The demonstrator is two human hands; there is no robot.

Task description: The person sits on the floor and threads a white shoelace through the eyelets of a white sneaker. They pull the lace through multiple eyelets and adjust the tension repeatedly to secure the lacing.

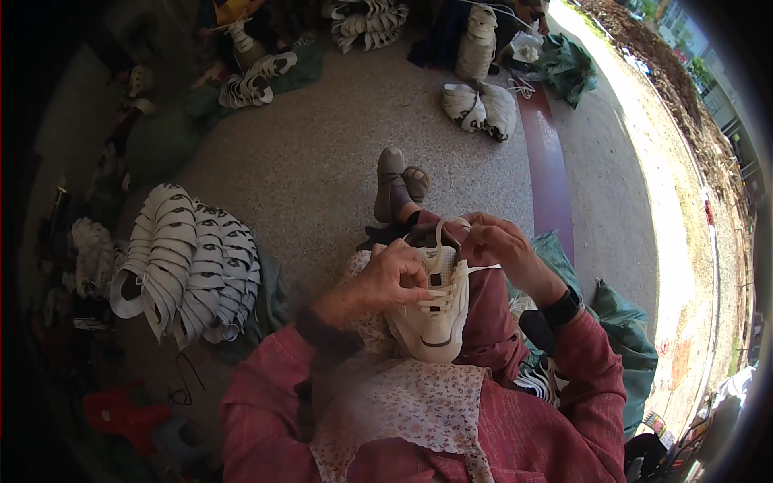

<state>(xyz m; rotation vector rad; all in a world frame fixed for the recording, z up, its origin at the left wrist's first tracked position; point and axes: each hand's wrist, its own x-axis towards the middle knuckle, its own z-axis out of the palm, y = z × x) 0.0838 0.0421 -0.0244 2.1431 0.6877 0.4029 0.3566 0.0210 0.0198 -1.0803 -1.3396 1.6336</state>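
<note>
An off-white sneaker upper [436, 344] rests on my lap, toe toward me, with a pale shoelace [440, 248] threaded in rows across its front. My left hand [388, 278] is at the upper's left side, thumb and forefinger closed at the lacing; what exactly sits between them is partly hidden. On the right, my right hand [503, 248] pinches the shoelace beside the collar opening. The lace loops up from the upper to these fingers. Another flat lace end sticks out to the right, below the hand. A floral apron [403, 402] covers my lap.
Stacked white uppers [185, 266] stand on the floor at left. More bundles [481, 109] lie ahead, near green sacks [568, 68]. At right are a green bag [626, 338] and a purple floor strip [549, 169]. A red object [125, 414] lies at lower left.
</note>
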